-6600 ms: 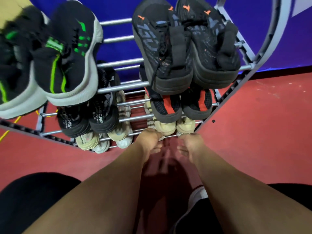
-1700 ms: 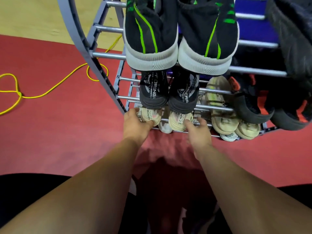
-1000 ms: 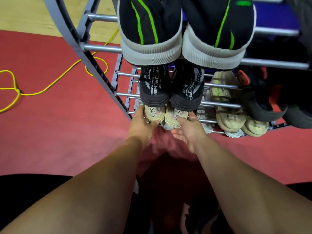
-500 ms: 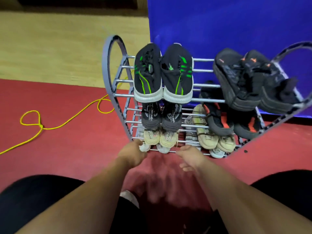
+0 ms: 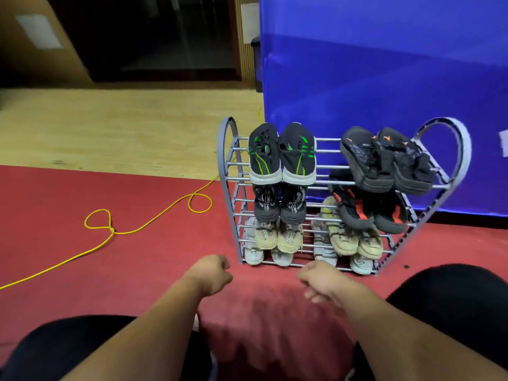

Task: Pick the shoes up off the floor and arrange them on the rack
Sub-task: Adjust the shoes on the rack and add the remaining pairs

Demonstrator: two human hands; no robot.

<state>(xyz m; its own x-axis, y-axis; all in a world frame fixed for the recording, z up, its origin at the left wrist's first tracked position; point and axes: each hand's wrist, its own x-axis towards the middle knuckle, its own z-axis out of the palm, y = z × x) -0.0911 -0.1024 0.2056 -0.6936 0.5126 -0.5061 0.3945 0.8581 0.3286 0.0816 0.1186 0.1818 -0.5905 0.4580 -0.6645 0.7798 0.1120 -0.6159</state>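
short of rack, left hand and right hand fingers clenched, empty; shoes shelved just beyond, untouched.

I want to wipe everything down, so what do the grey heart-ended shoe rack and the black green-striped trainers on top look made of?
Grey shoe rack: its bars look like shiny metal tubing, showing bright line highlights; the matte heart-shaped ends could be plastic or painted metal. Black green-striped trainers: matte uppers, probably knit fabric, on pale rubbery-looking soles.
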